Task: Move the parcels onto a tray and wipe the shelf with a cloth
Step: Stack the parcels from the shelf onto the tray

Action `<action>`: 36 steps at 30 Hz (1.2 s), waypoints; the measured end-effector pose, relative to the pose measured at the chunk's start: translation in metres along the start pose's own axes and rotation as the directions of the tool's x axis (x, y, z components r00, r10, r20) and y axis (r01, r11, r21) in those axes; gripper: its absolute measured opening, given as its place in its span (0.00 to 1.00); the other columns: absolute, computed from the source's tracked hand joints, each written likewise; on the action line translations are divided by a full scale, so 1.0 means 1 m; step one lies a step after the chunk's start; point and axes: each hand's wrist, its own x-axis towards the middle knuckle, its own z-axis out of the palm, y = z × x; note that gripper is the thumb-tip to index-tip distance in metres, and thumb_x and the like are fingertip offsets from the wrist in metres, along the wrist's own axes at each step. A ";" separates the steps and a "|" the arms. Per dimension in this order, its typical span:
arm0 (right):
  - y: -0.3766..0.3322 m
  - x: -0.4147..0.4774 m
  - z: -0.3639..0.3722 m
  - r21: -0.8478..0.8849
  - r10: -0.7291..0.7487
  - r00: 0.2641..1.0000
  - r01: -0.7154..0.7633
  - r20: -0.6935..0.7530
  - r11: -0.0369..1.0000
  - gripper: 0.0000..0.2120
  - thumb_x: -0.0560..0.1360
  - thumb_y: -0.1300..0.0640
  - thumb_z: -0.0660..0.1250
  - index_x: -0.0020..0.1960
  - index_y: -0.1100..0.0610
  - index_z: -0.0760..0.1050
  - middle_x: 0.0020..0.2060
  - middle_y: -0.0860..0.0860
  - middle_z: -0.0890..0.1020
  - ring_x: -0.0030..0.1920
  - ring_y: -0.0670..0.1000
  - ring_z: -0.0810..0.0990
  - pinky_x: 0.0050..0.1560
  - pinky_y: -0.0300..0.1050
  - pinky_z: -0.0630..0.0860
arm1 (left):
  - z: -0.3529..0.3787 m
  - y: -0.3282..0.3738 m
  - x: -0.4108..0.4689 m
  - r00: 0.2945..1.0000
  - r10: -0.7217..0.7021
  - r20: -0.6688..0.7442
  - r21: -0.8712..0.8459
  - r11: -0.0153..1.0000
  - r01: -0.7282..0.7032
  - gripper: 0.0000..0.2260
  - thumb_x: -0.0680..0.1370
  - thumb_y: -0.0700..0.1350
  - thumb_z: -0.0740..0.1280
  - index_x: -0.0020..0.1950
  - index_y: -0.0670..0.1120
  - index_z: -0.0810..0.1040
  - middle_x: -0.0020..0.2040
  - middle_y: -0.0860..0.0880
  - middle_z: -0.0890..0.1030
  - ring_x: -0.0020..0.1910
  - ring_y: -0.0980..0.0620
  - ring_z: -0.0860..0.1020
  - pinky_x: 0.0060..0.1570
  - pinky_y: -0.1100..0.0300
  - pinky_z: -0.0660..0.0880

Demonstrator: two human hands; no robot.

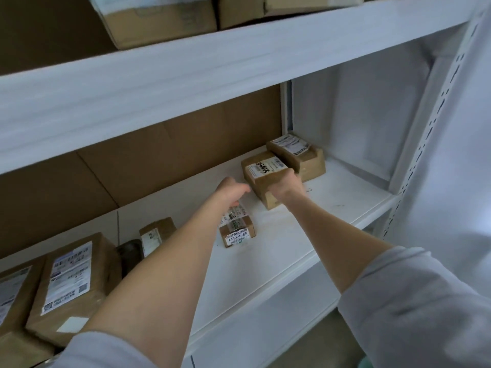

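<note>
A: Where is the parcel you are handling?

B: Your right hand [285,185] is clamped over the near top edge of a brown parcel [261,179] that sits on the white shelf [305,235]. Your fingers curl over its far side; your thumb is hidden. The label with black handwriting faces up, just beyond your knuckles.

A: And your left hand?

B: Your left hand [232,192] reaches in just left of that parcel, fingers loosely extended, gripping nothing. The fingertips are blurred, so contact with the parcel's side cannot be confirmed.

A: What lies around your hands?

B: A second parcel [300,158] stands directly behind your right hand, touching the held one. A small taped parcel [237,232] marked 48-3-3311 lies under your left wrist, nearer the shelf's front edge. Left of your left forearm sits another small parcel [156,233], partly hidden by the arm, with a dark object [130,251] beside it. Further left stand two large labelled boxes [71,282].

A: Above your hands?

B: An upper shelf [186,83] carries more cartons [159,19]. Brown cardboard backing [159,155] lines the rear.
</note>
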 end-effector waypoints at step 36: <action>0.055 -0.009 -0.051 0.316 0.132 0.968 -0.196 0.214 0.928 0.16 0.72 0.65 0.69 0.60 0.63 0.76 0.56 0.60 0.80 0.56 0.58 0.80 0.58 0.57 0.78 | 0.036 0.024 -0.033 0.990 -0.006 0.138 -0.225 0.974 0.037 0.17 0.76 0.38 0.68 0.64 0.42 0.75 0.53 0.46 0.77 0.50 0.48 0.74 0.51 0.55 0.73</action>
